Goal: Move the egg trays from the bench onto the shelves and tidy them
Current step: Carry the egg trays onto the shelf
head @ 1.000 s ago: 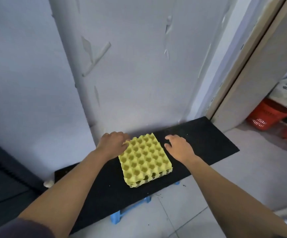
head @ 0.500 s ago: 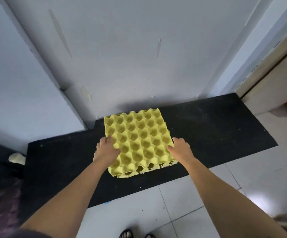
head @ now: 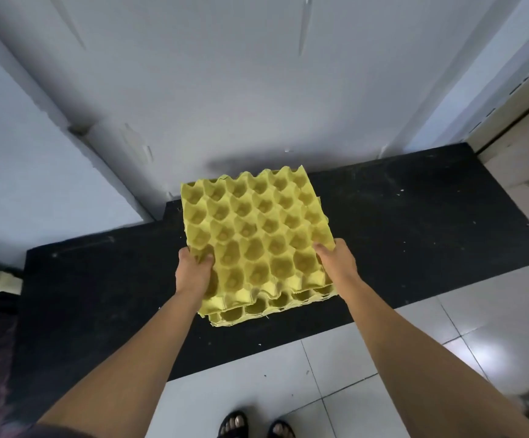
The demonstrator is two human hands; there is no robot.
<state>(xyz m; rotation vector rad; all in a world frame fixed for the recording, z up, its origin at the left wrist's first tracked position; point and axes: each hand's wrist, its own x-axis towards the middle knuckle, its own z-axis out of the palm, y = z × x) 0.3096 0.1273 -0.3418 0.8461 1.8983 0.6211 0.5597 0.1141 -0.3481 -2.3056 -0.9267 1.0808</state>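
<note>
A stack of yellow egg trays [head: 257, 235] is held over the black bench [head: 415, 222], its near edge tipped toward me. My left hand [head: 193, 270] grips the stack's left near edge, thumb curled into a cup. On the right near edge my right hand [head: 336, 260] grips the stack, fingers under it. At least two trays show at the near edge, slightly offset. No shelves are in view.
A grey wall [head: 225, 90] with peeling paint rises right behind the bench. White floor tiles [head: 383, 358] lie in front, with my sandalled feet [head: 253, 425] at the bottom. A pale lump [head: 2, 281] sits at the bench's left end. A door frame [head: 516, 115] stands at right.
Both hands moved from the stack's far sides to its near edges and took hold. The stack now appears raised and nearer to me; my view has tilted down.
</note>
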